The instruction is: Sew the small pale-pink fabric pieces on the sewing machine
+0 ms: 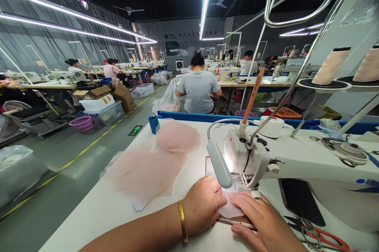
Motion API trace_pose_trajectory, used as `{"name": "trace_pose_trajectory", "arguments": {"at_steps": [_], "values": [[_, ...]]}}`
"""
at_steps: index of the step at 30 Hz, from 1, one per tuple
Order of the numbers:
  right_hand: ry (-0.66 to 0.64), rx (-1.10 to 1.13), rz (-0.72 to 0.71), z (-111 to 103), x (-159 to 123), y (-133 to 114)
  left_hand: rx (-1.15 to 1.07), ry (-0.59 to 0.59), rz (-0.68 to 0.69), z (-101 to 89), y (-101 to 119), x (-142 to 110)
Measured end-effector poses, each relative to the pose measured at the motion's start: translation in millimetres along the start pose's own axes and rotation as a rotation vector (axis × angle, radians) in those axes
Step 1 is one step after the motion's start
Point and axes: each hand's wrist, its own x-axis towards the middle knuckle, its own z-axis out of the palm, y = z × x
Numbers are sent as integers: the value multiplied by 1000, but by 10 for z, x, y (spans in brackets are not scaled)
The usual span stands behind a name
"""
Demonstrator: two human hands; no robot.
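Observation:
My left hand (203,204), with a gold bangle on the wrist, lies curled on a small pale pink fabric piece (230,204) at the foot of the white sewing machine (296,157). My right hand (263,220) lies flat on the same piece from the right, fingers stretched out and pressing it to the white table (112,208). The needle area is partly hidden behind the machine's grey lever (219,164). A stack of pink fabric cups (154,161) lies to the left on the table.
Orange-handled scissors (321,236) and a dark phone (300,200) lie to the right. Thread cones (331,66) stand on the rack. A blue thread spool (153,123) stands at the table's far edge. People sew at rows of machines ahead; an aisle with boxes and baskets runs left.

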Motion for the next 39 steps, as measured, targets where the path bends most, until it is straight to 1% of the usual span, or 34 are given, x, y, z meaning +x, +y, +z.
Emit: {"name": "trace_pose_trajectory", "arguments": {"at_steps": [3, 6, 9, 12, 14, 16, 19, 24, 26, 30, 36, 39], "values": [[-28, 17, 8, 38, 4, -2, -58, 30, 1, 23, -3, 9], [-33, 44, 52, 99, 17, -18, -155, 40, 5, 6, -4, 12], [-18, 101, 169, 141, 30, -23, -293, 42, -14, -55, -4, 30], [13, 179, 308, 164, 27, -13, -416, 37, -75, -124, -8, 71], [41, 230, 368, 178, 16, -9, -468, 32, -125, -154, -15, 99], [51, 259, 397, 186, 5, -12, -474, 26, -144, -167, -24, 113], [17, 243, 341, 159, 2, -23, -399, 28, -89, -169, -25, 87], [-114, 81, 57, 39, 11, -53, -180, -8, 15, -140, 45, -70], [-136, 19, -2, 3, 10, -72, -126, -4, 53, -114, 76, -124], [-138, -29, -23, -8, 3, -89, -83, 26, 110, -62, 83, -152], [-94, -9, 16, 84, -73, -13, -24, 101, 118, 15, 4, -116], [-93, -20, 23, 116, -93, 33, -24, 130, 121, 24, -35, -89]]}}
